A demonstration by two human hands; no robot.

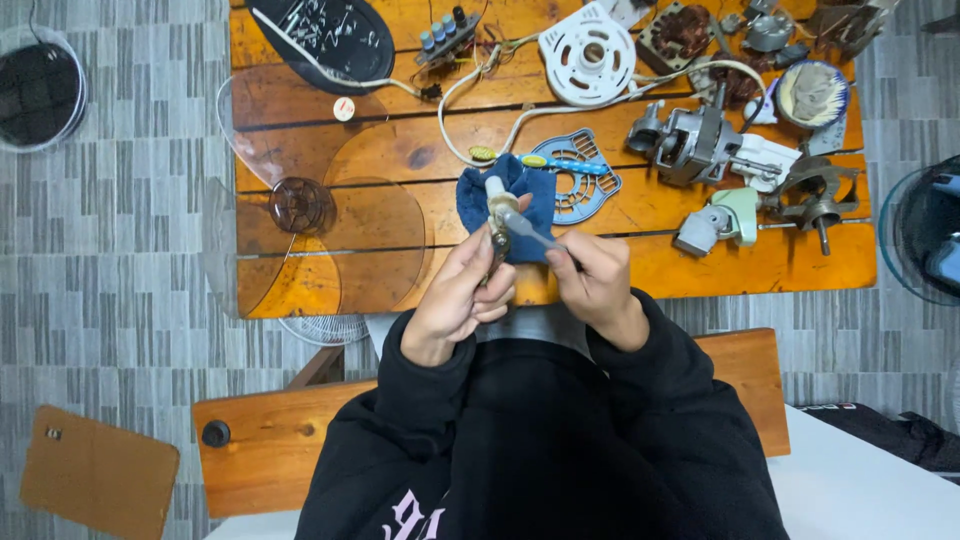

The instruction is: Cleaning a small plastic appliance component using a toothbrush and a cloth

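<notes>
At frame centre, the left hand (462, 290) fingers close around a small metal part (498, 222) with a white tip; the right hand (592, 275) pinches a slim tool (530, 232) against it, above a blue cloth (520, 195) on the wooden bench (700, 265).

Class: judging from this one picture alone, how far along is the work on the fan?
Done: the fan lies apart, clear blade, motor and white cover spread on the wooden table. In hand: left hand holds a small metal part, right hand a thin tool. Left: everything remains unassembled.
</notes>
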